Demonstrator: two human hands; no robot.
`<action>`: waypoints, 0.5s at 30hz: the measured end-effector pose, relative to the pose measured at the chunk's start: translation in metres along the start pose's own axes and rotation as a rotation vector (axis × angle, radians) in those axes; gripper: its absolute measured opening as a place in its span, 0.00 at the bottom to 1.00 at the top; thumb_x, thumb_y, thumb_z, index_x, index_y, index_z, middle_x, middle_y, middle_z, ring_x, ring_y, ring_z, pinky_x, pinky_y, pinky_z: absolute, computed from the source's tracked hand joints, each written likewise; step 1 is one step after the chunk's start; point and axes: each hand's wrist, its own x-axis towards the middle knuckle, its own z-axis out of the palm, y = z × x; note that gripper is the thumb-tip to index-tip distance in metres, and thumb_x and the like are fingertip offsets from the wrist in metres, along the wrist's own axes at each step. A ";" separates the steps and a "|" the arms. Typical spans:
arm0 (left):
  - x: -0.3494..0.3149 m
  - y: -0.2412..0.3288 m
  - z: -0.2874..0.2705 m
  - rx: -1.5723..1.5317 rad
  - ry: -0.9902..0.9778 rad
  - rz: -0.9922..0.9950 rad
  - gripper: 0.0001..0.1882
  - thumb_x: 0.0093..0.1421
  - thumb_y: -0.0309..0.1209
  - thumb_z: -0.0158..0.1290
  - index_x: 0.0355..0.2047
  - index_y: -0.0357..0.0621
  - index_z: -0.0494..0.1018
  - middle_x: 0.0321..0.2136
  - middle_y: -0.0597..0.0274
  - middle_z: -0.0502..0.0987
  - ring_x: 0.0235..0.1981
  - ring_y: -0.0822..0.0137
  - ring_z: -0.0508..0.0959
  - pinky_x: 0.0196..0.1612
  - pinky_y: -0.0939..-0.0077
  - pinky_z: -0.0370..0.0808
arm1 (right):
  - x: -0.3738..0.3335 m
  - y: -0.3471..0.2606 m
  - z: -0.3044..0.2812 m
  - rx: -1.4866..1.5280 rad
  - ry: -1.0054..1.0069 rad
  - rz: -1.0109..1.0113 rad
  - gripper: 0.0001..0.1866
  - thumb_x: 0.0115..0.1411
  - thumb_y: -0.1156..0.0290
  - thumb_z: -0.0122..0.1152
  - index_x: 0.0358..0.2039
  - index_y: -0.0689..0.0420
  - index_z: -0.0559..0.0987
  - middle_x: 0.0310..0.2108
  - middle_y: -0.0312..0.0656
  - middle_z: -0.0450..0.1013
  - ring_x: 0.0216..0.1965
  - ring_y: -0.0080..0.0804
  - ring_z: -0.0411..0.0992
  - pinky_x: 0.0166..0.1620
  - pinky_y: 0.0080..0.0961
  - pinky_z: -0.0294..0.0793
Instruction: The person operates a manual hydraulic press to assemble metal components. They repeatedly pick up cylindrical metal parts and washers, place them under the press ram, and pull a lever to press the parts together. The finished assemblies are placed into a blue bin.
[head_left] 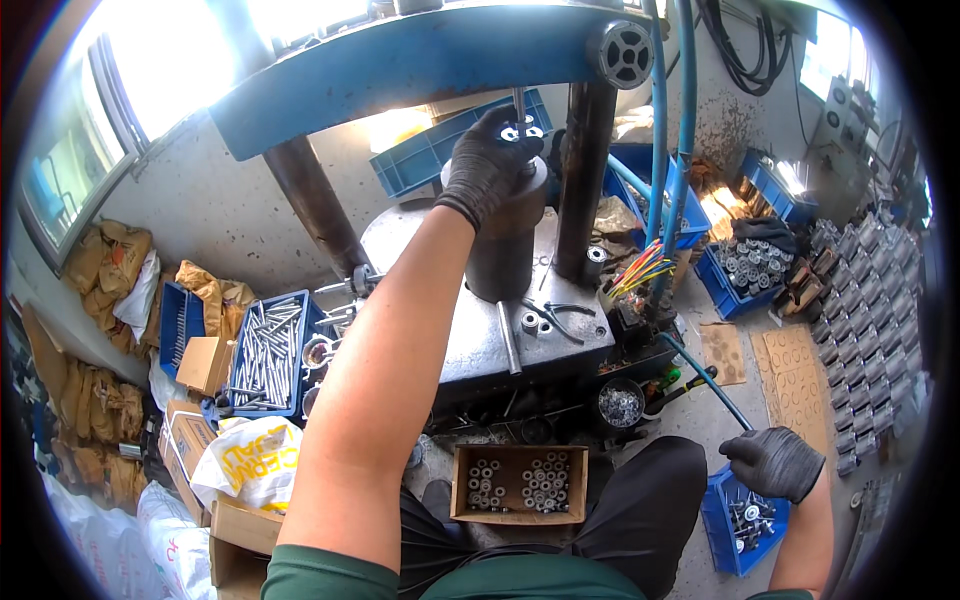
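My left hand, in a dark grey knit glove, reaches up to the top of a thick steel cylinder on the press. Its fingers curl round an upright metal shaft, partly hiding it. On the right, my gloved right hand is closed at the end of a long blue lever that runs down from the press. A metal rod, pliers and small rings lie on the steel press table.
A cardboard box of small round parts sits between my legs. Blue crates of metal shafts stand at left, and crates of round parts at right. Stacked metal cylinders fill the far right. Steel columns flank the cylinder.
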 end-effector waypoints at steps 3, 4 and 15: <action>-0.001 0.004 0.000 -0.043 -0.018 -0.018 0.27 0.62 0.37 0.72 0.58 0.42 0.78 0.48 0.61 0.83 0.45 0.72 0.81 0.51 0.75 0.80 | 0.001 -0.005 -0.007 0.124 0.219 0.066 0.13 0.59 0.72 0.66 0.45 0.60 0.86 0.37 0.55 0.83 0.39 0.57 0.82 0.45 0.46 0.82; -0.001 0.004 0.001 -0.053 -0.023 -0.032 0.27 0.62 0.37 0.72 0.58 0.41 0.78 0.48 0.61 0.83 0.45 0.72 0.81 0.51 0.75 0.80 | 0.004 -0.009 -0.010 0.096 0.346 0.083 0.13 0.60 0.74 0.66 0.45 0.60 0.86 0.38 0.55 0.83 0.39 0.57 0.82 0.45 0.46 0.82; -0.010 0.017 0.002 -0.335 -0.063 -0.082 0.24 0.63 0.31 0.70 0.58 0.43 0.76 0.42 0.64 0.83 0.40 0.75 0.80 0.44 0.75 0.81 | 0.115 0.079 -0.111 -0.114 1.212 -0.085 0.14 0.73 0.77 0.60 0.57 0.64 0.80 0.52 0.50 0.81 0.53 0.37 0.79 0.58 0.32 0.76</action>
